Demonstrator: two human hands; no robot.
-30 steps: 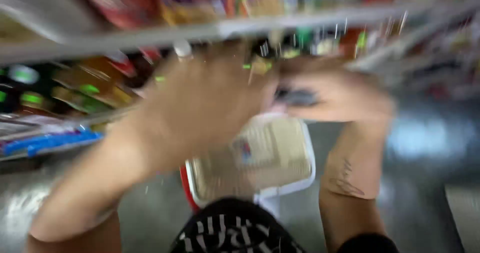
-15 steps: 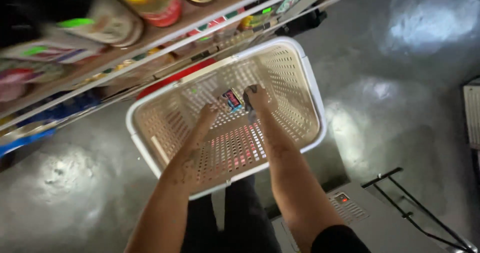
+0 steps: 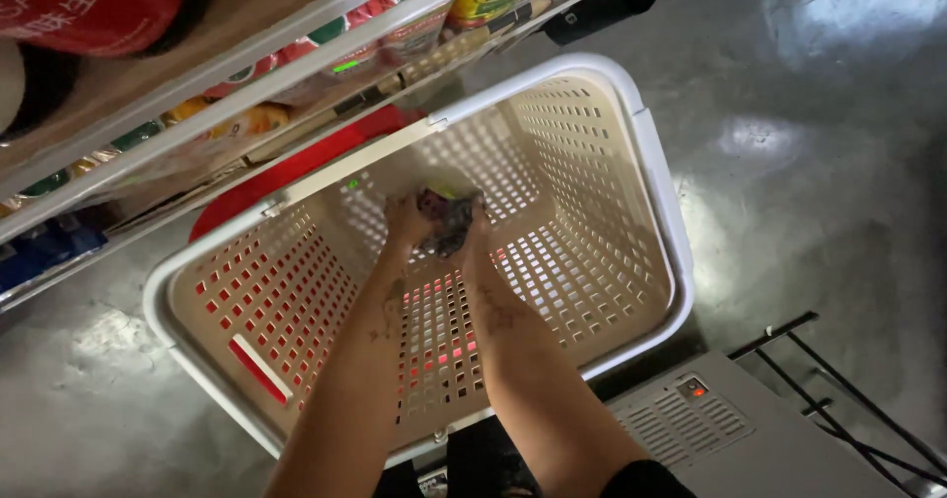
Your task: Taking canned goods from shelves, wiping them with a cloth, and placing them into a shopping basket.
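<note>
Both of my arms reach down into a cream perforated shopping basket (image 3: 646,163) with a white rim. My left hand (image 3: 406,220) and my right hand (image 3: 472,234) are pressed together around a small dark packet (image 3: 444,217) with a bit of yellow-green showing at its top. The packet sits low inside the basket, near the far wall. My fingers wrap its sides, hiding most of it.
A store shelf (image 3: 247,59) with a white rail runs across the upper left, stocked with jars, cans and red packages. A red basket (image 3: 296,168) shows under the cream one. A grey vented metal box (image 3: 710,429) and black wire frame (image 3: 838,370) lie on the glossy floor at lower right.
My hands came down from the shelf into the basket. They have closed together around the small packet, deeper in the basket than half a second ago.
</note>
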